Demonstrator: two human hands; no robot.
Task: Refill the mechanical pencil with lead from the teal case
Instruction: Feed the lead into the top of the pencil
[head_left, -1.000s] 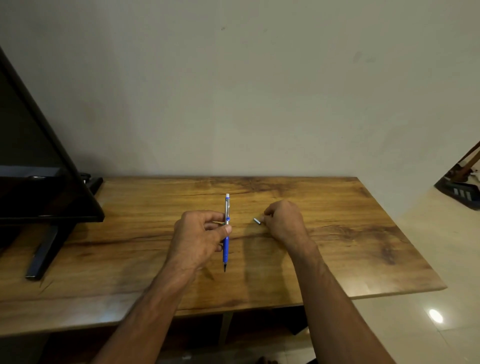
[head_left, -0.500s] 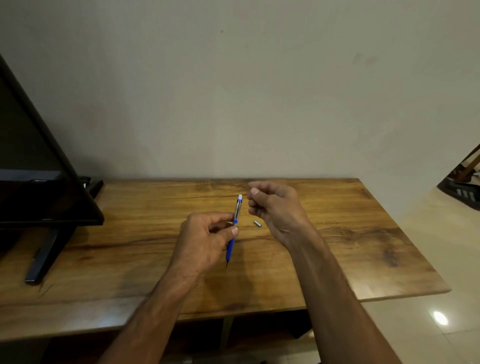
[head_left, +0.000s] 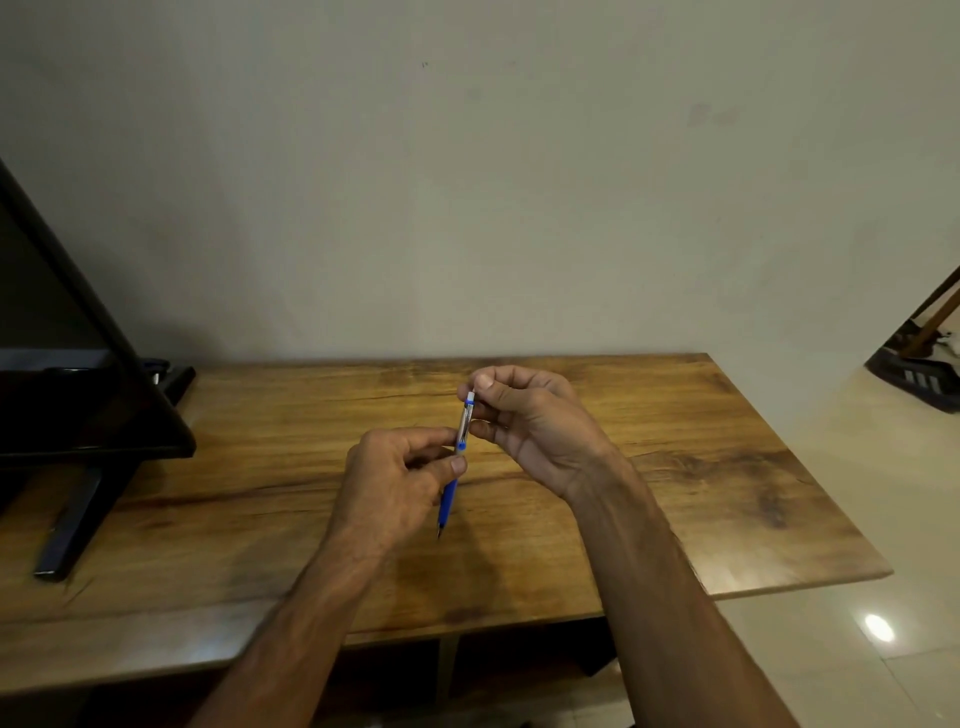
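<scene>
One blue mechanical pencil, two bare hands, left hand and right hand, one wooden tabletop, one dark monitor

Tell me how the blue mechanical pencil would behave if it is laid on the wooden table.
The mechanical pencil looks slim and round, so it may roll on the flat table. It seems rigid and light: the left hand holds it by fingertips.

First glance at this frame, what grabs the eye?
The blue mechanical pencil, held nearly upright at mid-table in the left hand, while the right hand pinches at its white top end. Next, the dark monitor looming at the left edge of the wooden table.
</scene>
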